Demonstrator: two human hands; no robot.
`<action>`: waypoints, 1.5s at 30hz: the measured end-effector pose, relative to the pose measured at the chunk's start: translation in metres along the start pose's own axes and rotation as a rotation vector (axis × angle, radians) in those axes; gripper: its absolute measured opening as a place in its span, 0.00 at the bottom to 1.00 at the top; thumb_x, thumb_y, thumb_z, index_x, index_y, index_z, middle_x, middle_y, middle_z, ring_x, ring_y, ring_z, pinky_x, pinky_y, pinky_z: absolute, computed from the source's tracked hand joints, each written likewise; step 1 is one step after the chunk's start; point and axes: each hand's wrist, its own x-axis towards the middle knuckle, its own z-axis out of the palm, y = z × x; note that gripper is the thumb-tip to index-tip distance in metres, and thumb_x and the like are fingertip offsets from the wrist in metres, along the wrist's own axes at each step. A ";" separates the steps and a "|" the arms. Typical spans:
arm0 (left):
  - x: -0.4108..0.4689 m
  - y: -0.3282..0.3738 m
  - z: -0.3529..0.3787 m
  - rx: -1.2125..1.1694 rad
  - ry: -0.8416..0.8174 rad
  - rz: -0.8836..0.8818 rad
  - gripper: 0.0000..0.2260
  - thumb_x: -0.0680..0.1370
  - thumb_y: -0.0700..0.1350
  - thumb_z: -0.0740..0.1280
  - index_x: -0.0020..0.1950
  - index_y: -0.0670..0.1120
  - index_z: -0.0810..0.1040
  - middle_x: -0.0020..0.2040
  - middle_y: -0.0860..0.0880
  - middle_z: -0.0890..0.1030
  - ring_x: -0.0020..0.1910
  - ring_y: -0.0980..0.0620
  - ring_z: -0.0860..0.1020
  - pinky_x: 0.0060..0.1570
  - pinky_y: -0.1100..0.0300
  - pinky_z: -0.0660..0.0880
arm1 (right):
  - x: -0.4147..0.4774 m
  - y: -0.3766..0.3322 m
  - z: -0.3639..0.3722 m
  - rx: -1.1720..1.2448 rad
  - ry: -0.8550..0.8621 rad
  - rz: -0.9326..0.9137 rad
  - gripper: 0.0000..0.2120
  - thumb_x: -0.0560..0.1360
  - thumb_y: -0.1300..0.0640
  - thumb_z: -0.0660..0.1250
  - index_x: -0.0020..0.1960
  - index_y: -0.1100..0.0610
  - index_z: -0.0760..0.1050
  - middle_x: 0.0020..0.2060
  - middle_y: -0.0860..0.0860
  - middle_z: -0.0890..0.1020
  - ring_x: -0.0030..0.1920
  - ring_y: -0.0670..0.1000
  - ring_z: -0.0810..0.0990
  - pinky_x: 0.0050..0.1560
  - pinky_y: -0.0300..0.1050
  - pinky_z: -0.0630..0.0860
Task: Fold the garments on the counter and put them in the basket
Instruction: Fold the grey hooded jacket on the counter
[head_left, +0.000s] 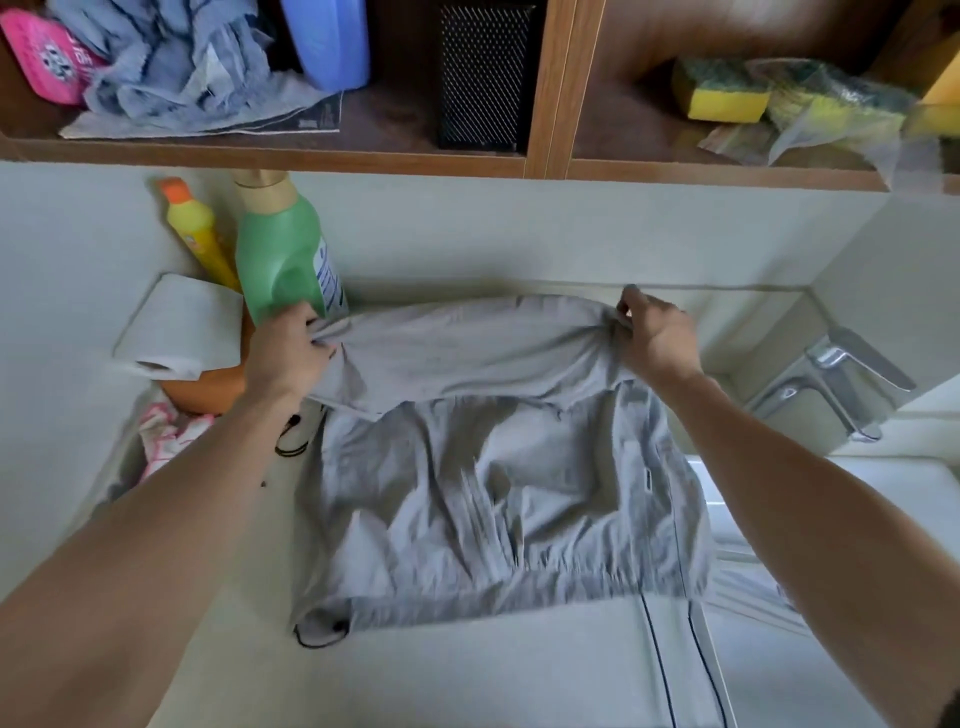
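Nearest, on the pale surface (467, 670), lies the elasticated hem of the grey garment (493, 493), with a black cord (317, 636) looping out at its near-left corner. The cloth is spread out and creased across the middle of the surface, its right edge reaching toward the basin side. Farther along, a band of it is doubled back over the body, and both ends of that band are gripped. The left hand (288, 353) has its fingers curled round a bunch of fabric at the left end, and the right hand (657, 343) pinches the right end between thumb and fingertips. The garment looks thin, light and limp, so it will likely sag wherever it is unsupported. Taking it by the two ends of one edge and keeping that edge taut seems the sound hold, though the cord may trail or snag. Just beyond the left hand stands a green bottle (278, 260), with a yellow bottle (195, 228), a paper roll (176, 322) and an orange bowl (213, 387) to its left. A tap (836, 374) sits off to the right. Above, a shelf (311, 156) carries crumpled grey cloths (182, 67) and sponges (719, 96). The basket is not in view.
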 end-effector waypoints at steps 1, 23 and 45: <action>-0.005 -0.002 -0.001 -0.022 0.003 -0.006 0.09 0.73 0.39 0.74 0.49 0.40 0.77 0.44 0.41 0.82 0.44 0.39 0.80 0.40 0.53 0.74 | -0.004 0.002 -0.001 0.017 0.019 0.005 0.08 0.73 0.58 0.68 0.49 0.57 0.71 0.41 0.59 0.82 0.39 0.65 0.80 0.36 0.50 0.72; -0.200 -0.062 0.026 0.062 -0.437 -0.026 0.09 0.78 0.52 0.60 0.52 0.62 0.78 0.68 0.55 0.74 0.68 0.48 0.70 0.66 0.49 0.68 | -0.187 0.059 0.005 0.183 -0.699 -0.083 0.27 0.79 0.52 0.62 0.77 0.44 0.63 0.77 0.42 0.60 0.74 0.48 0.65 0.73 0.48 0.65; -0.154 -0.020 0.076 0.084 -0.351 -0.004 0.40 0.77 0.68 0.58 0.82 0.52 0.47 0.82 0.46 0.43 0.80 0.43 0.46 0.77 0.44 0.49 | -0.127 0.028 0.057 -0.165 -0.384 0.242 0.34 0.79 0.32 0.42 0.79 0.49 0.54 0.79 0.52 0.58 0.78 0.55 0.55 0.78 0.55 0.49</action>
